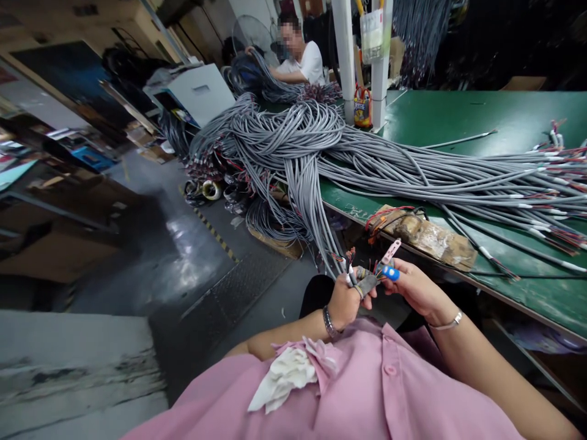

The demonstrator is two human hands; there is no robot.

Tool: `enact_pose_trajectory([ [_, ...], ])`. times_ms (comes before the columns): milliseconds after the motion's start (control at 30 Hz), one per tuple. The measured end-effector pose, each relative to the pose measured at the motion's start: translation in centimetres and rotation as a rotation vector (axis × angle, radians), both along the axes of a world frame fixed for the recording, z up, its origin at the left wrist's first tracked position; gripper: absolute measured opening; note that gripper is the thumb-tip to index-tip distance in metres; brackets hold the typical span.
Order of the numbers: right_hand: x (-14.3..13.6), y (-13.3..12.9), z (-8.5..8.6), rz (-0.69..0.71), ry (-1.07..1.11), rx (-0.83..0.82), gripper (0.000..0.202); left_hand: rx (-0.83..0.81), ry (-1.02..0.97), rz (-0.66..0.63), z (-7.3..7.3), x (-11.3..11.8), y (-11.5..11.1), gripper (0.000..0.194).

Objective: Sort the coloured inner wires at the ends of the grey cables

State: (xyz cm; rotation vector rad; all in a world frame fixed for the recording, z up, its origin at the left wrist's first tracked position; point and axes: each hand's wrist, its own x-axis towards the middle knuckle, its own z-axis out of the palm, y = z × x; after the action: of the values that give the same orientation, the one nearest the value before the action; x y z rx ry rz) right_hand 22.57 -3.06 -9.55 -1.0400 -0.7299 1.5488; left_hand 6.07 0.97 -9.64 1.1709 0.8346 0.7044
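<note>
Close in front of my body, my left hand (345, 303) is closed around the stripped ends of several grey cables (328, 241). A grey wrapping (366, 285) covers its thumb. Thin coloured wires fan out from the bundle toward my right hand (419, 292). That hand is closed in a pinch at the wires, with a blue cover (391, 272) on one digit. A narrow pale pink strip with dark spots (391, 251) sticks up from its fingertips; what kind of thing it is I cannot make out. The cables run up from my left hand to the large pile.
A large heap of grey cables (284, 131) drapes over the green table (458, 116). At its front edge lies a taped brown block (428, 235) with wires. A person in a white shirt (313, 64) handles cables at the back. Coils lie on the floor left.
</note>
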Motion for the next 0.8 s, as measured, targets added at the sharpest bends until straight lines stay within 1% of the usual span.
enact_pose_trajectory([
  [100, -0.4, -0.2, 0.0, -0.017, -0.096, 0.031, 0.025, 0.021, 0.027, -0.033, -0.2, -0.2, -0.1, 0.039],
  [300, -0.5, -0.4, -0.2, -0.005, -0.195, 0.051, 0.021, 0.059, 0.051, -0.068, -0.5, -0.4, -0.3, 0.039],
  [433, -0.9, -0.5, -0.2, -0.067, -0.225, 0.045, 0.018, 0.049, 0.048, -0.062, -0.5, -0.4, -0.3, 0.037],
  [667, -2.2, -0.6, -0.9, -0.233, -0.135, 0.076, 0.006, 0.032, 0.019, -0.035, -0.3, -0.2, -0.2, 0.036],
  [733, -2.7, -0.7, -0.9, -0.298, -0.098, 0.094, 0.006, 0.015, 0.006, -0.023, -0.4, -0.2, -0.2, 0.036],
  [800, -3.3, -0.7, -0.9, -0.320, -0.018, 0.088, 0.006, 0.002, -0.001, -0.035, -0.6, -0.1, -0.2, 0.036],
])
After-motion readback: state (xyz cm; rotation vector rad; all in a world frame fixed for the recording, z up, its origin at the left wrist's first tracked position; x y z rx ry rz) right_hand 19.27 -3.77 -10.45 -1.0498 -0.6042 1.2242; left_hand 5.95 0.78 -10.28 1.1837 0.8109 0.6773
